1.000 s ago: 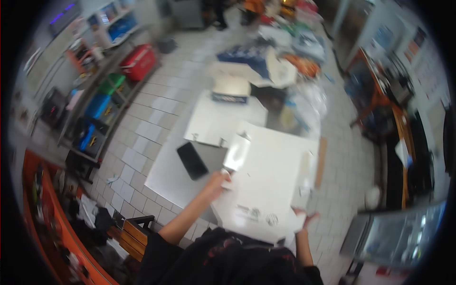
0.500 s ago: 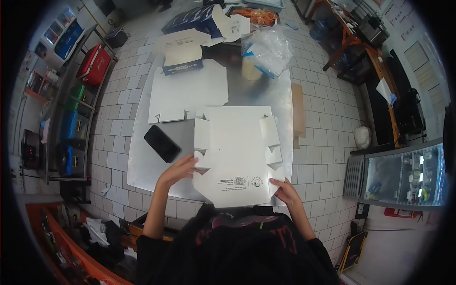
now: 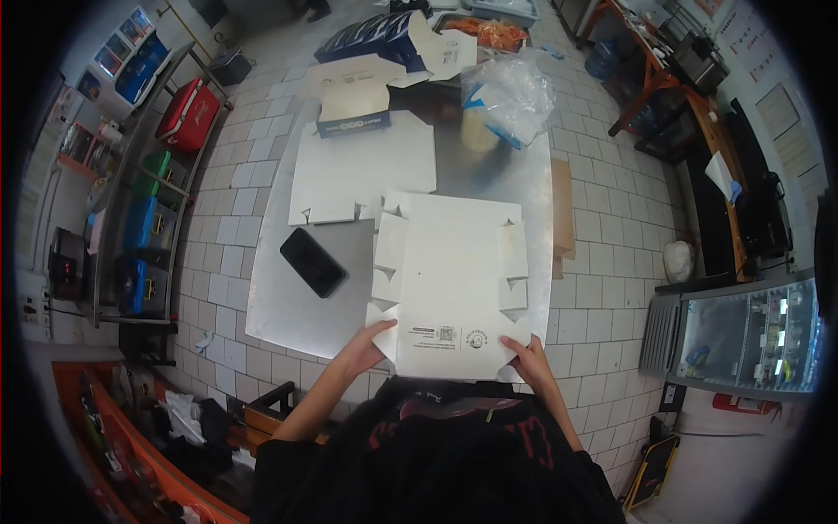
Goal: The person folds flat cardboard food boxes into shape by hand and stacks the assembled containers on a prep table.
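A white cardboard box blank [image 3: 458, 271] lies opened out in front of me, its side flaps partly raised. Printed text, a code square and a round logo show near its close edge. My left hand [image 3: 370, 342] is closed on the lower left flap, fingers bent at its edge. On the lower right corner, my right hand [image 3: 527, 360] pinches the card, thumb on top and fingers mostly hidden beneath. A black phone [image 3: 312, 263] rests left of the blank. Beyond it lie more flat white box blanks [image 3: 362, 166].
The metal table [image 3: 271, 306] also bears a partly folded blue-and-white box [image 3: 353, 109], dark blue boxes [image 3: 371, 39], a clear plastic bag [image 3: 524, 92] and a cream-coloured container [image 3: 478, 131]. Brown cardboard [image 3: 563, 208] is by the right edge. A shelf with a red cooler [image 3: 188, 115] stands left.
My left hand has moved down the blank's left side toward me, and the lower left flap is now folded inward. The right hand keeps its corner grip. The whole view has shifted slightly.
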The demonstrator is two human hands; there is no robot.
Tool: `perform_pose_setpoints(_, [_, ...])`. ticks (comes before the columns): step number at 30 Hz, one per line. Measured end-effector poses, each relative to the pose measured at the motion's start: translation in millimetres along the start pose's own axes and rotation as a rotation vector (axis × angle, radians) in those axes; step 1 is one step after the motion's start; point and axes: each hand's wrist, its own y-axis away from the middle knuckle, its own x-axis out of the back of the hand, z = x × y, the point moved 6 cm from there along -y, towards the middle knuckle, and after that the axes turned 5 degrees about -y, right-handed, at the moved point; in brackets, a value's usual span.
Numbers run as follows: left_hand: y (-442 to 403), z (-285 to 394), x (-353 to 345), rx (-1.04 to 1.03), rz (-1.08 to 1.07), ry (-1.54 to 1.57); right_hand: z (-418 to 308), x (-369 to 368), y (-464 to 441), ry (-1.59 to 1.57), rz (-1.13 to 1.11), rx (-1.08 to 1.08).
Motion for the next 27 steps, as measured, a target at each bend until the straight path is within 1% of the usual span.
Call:
perform_pose_setpoints(1, [0.2,-1.6,2.7,-0.011,0.145,-0.228,-1.3,-3.9,2.2,0.001,-0.001,-0.011])
perform_pose_setpoints(2, [1.4,-3.5,3.3,-0.034,0.233,-0.117,-7.7,-6.3,4.6,0.180,0.045,0.016])
perform_pose_setpoints(3, [-0.3,-5.6,5.5,-0.032,0.239,-0.115,-10.7,-7.7,6.4,0.356,0.093,0.043])
perform_pose_setpoints(4, [-3.1,-5.3,13.9,-0.035,0.327,-0.469,-10.1,-11.5,5.9,0.501,0.060,0.127])
perform_pose_setpoints(5, [-5.4,-5.1,19.8,-0.036,0.409,-0.823,-5.7,-17.4,8.7,0.504,0.057,0.121])
perform_pose_setpoints(6, [-9.3,-3.3,15.6,-0.139,0.437,-1.057,-8.0,-30.2,12.9,0.732,0.076,0.199])
perform_pose_setpoints(7, [-11.8,-7.4,8.0,-0.140,0.442,-1.053,-11.4,-42.0,15.8,0.959,0.094,0.282])
perform_pose_setpoints(9, [-12.2,-9.0,-8.5,-0.184,0.654,-1.269,-13.3,-56.9,17.6,0.942,0.092,0.257])
perform_pose_setpoints(10, [-12.4,-9.2,-22.9,-0.321,0.693,-1.406,-17.7,-69.0,22.8,1.130,0.168,0.226])
perform_pose_setpoints(11, [-15.1,-11.8,-30.1,-0.316,0.696,-1.405,-19.8,-76.9,25.1,1.316,0.247,0.194])
perform_pose_setpoints(12, [-17.6,-9.8,-40.8,-0.197,0.695,-1.561,-18.3,-80.6,22.0,1.397,0.267,0.172])
perform_pose_setpoints(13, [-19.7,-9.0,-45.2,-0.076,0.689,-1.716,-13.8,-75.5,17.2,1.393,0.269,0.174])
perform_pose_setpoints(14, [-21.6,-9.8,-44.5,-0.144,0.722,-1.783,-6.7,-64.0,9.7,1.437,0.300,0.185])
perform_pose_setpoints(15, [-20.7,-6.3,-43.7,-0.148,0.720,-1.785,-0.1,-50.2,2.9,1.482,0.332,0.196])
perform_pose_setpoints(17, [-13.3,7.4,-30.6,-0.179,0.671,-1.589,7.6,-1.0,-8.0,1.227,0.268,0.178])
perform_pose_setpoints(18, [-12.7,12.9,-9.3,-0.161,0.612,-1.600,-17.0,-1.6,8.7,1.088,0.223,-0.015])
perform_pose_setpoints(19, [-7.0,21.5,1.7,0.064,0.469,-1.671,-12.1,23.4,7.9,0.996,0.059,-0.113])
perform_pose_setpoints(20, [-0.3,35.4,8.3,0.287,0.323,-1.726,-16.0,42.5,9.3,0.994,-0.046,-0.124])
perform_pose_setpoints(22, [6.8,65.8,23.2,0.540,0.130,-1.842,-47.9,69.0,-3.8,1.065,-0.067,-0.101])
perform_pose_setpoints(24, [-14.4,116.0,43.9,0.028,0.519,-1.894,-96.5,75.4,-46.0,1.097,0.086,0.194])
perform_pose_setpoints(25, [-31.0,137.7,32.6,-0.151,0.554,-1.805,-120.2,65.9,-71.5,0.994,0.106,0.368])
perform_pose_setpoints(26, [-50.3,163.8,18.2,-0.328,0.589,-1.709,-137.9,50.0,-96.0,0.784,0.170,0.515])
perform_pose_setpoints(27, [-77.7,180.3,11.3,-0.571,0.590,-1.657,-142.8,42.6,-131.6,0.610,0.167,0.556])
